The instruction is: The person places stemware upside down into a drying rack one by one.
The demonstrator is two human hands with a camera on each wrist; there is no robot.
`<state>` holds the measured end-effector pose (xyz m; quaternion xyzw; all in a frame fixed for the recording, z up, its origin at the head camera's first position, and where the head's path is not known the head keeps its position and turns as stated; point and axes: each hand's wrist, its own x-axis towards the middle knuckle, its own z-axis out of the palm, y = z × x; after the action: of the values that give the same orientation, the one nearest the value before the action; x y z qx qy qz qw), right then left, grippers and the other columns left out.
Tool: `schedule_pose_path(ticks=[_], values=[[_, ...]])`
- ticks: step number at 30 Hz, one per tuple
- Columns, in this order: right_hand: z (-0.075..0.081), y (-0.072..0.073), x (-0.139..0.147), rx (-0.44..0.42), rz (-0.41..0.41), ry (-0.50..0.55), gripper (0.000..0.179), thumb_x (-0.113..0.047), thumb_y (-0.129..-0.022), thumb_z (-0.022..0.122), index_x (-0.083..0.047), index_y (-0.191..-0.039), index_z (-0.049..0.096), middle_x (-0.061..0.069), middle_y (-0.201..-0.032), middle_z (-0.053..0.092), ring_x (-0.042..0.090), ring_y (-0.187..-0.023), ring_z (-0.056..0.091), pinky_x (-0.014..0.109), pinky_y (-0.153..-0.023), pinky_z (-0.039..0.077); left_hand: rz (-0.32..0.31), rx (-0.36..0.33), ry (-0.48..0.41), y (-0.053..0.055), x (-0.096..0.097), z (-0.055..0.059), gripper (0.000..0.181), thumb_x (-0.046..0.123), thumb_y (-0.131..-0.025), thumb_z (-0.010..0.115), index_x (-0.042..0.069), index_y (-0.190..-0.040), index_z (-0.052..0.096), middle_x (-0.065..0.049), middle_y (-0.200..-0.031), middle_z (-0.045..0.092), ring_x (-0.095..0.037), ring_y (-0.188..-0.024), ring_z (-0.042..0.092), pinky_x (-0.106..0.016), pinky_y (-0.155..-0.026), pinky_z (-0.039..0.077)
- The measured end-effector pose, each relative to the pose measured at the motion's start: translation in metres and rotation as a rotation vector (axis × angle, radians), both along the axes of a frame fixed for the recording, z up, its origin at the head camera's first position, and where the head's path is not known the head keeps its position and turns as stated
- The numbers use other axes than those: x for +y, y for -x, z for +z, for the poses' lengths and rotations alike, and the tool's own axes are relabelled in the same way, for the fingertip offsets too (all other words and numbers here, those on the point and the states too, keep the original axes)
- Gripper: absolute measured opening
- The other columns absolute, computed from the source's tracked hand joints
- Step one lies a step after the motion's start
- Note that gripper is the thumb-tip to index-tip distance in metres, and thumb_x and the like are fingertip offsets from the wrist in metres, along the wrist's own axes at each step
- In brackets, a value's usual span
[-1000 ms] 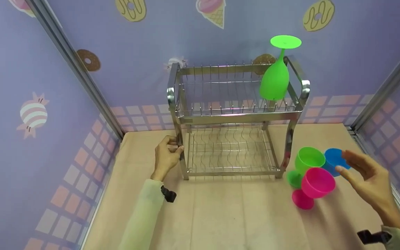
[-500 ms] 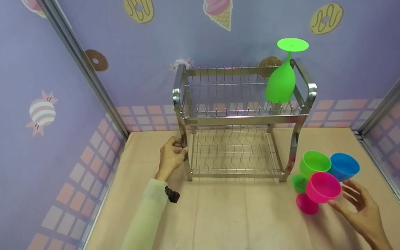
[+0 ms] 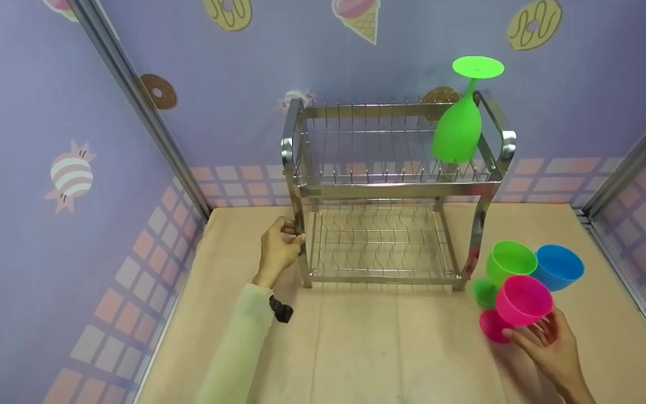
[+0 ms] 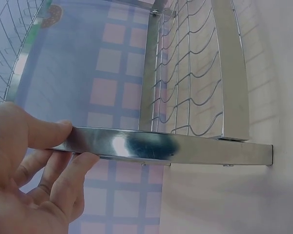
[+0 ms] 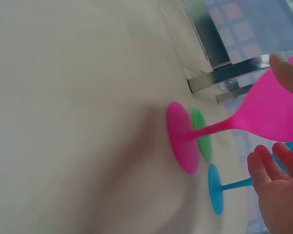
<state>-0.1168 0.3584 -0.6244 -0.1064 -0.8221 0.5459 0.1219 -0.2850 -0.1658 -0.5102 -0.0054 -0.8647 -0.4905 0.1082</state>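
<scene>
**A:** Purple wallpaper with doughnuts and sweets all round, beige table [image 3: 379, 348] below. What's at the left of the frame?

**B:** My left hand [image 3: 279, 249], left of centre in the head view, fingers and thumb curled round the front left post of the steel dish rack [image 3: 390, 191]. The left wrist view shows it closer: thumb on top of the flat steel bar, fingers [image 4: 71, 178] under it, clamped.

**A:** Rack itself?

**B:** Centre of the frame, two tiers, standing on the table against the back wall. One green goblet [image 3: 460, 126] sits upside down at the right end of the top tier, foot up. Lower tier is bare wire.

**A:** Right side?

**B:** Three goblets upright on the table at the lower right, just beside the rack's right leg: green glass [image 3: 507, 264] behind, blue glass [image 3: 558, 266] furthest right, pink glass [image 3: 519, 303] in front, bowls touching or nearly so.

**A:** Right hand?

**B:** My right hand [image 3: 547, 345] is at the lower right corner, fingers spread and loosely curved under the pink glass's bowl. Fingertips are at the bowl, thumb on the other side, not closed round it. The right wrist view shows the pink stem free and its foot flat on the table.
</scene>
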Motion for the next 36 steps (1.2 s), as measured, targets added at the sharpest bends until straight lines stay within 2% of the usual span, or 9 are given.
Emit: schedule_pose_path(ticks=[5,12,20,26,31,36], values=[[-0.0059,0.0036,-0.003,-0.009,-0.009,0.076,0.102,-0.012,-0.09,0.087,-0.025,-0.169,0.026,0.012,-0.16,0.043,-0.008,-0.126,0.05,0.007,-0.099,0.051,0.005,-0.027,-0.01,0.0003,0.0015,0.0021,0.022,0.0,-0.095,0.076,0.002,-0.116,0.066,-0.019,-0.112,0.072,-0.032,-0.101,0.076,-0.042,-0.083,0.067],[-0.0093,0.006,-0.0046,-0.007,0.004,0.156,0.098,-0.012,-0.09,0.087,-0.024,-0.168,0.03,0.01,-0.16,0.044,-0.005,-0.127,0.053,0.009,-0.098,0.052,0.016,-0.023,0.006,-0.0012,0.0006,0.0018,0.021,0.001,-0.096,0.076,0.003,-0.114,0.067,-0.018,-0.112,0.072,-0.033,-0.101,0.077,-0.043,-0.081,0.067],[-0.0086,0.0087,-0.005,0.052,0.011,0.149,0.09,-0.004,-0.09,0.085,-0.017,-0.164,0.036,-0.003,-0.148,0.051,-0.001,-0.125,0.056,0.005,-0.095,0.052,0.003,-0.028,-0.006,-0.0016,0.0019,0.0037,0.025,0.001,-0.095,0.077,0.0,-0.118,0.067,-0.02,-0.115,0.071,-0.035,-0.103,0.077,-0.044,-0.084,0.067],[-0.0096,0.0092,-0.0044,0.005,-0.007,0.127,0.093,-0.014,-0.091,0.087,-0.022,-0.166,0.033,0.004,-0.155,0.047,-0.003,-0.126,0.054,0.006,-0.096,0.051,0.017,-0.033,0.001,-0.0011,0.004,0.0033,0.021,0.002,-0.096,0.077,0.002,-0.115,0.067,-0.019,-0.114,0.071,-0.033,-0.102,0.076,-0.042,-0.081,0.067],[-0.0085,0.0074,-0.0039,-0.036,-0.034,0.137,0.094,-0.015,-0.091,0.087,-0.025,-0.167,0.032,0.007,-0.158,0.044,-0.002,-0.126,0.052,0.005,-0.094,0.052,0.013,-0.013,0.014,0.0,0.0055,0.0027,0.021,0.002,-0.096,0.076,0.001,-0.114,0.068,-0.019,-0.112,0.072,-0.032,-0.1,0.076,-0.042,-0.081,0.067],[-0.0047,0.0054,-0.0071,-0.038,-0.036,0.125,0.095,-0.016,-0.09,0.088,-0.024,-0.167,0.032,0.007,-0.157,0.045,-0.003,-0.124,0.054,0.006,-0.092,0.053,0.02,-0.013,0.005,0.0002,0.003,0.0027,0.02,0.001,-0.095,0.077,0.001,-0.113,0.068,-0.019,-0.111,0.073,-0.033,-0.099,0.077,-0.043,-0.081,0.067]])
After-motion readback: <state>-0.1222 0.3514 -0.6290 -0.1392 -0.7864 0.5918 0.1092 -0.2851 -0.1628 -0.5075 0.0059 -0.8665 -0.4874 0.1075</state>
